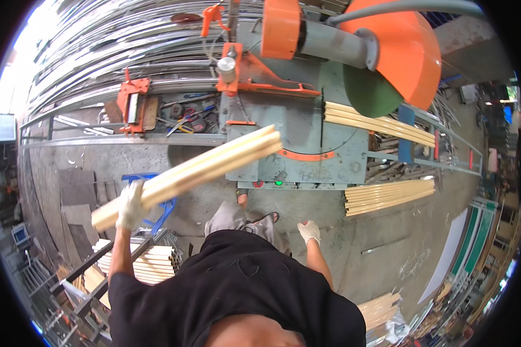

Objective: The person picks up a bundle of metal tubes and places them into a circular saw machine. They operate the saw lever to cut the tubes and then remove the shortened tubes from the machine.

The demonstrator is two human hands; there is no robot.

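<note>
My left hand [131,205], in a whitish glove, is closed around a bundle of long cream-coloured profiles [214,168]. The bundle slants up to the right, and its far end hangs over the front left of the grey-green saw table [266,118]. My right hand [309,232], gloved too, hangs low beside my body with its fingers curled in and nothing visible in it. Another group of cream profiles [382,123] lies on the right side of the saw table, close to the green disc [371,89] under the orange guard [408,52].
Cream profiles [388,196] are stacked right of the table; more profiles [147,263] sit on a metal rack at lower left. A blue stool [167,215] stands under the held bundle. Tools [188,118] fill a tray behind an orange clamp [134,104]. Long metal bars [116,46] lie beyond.
</note>
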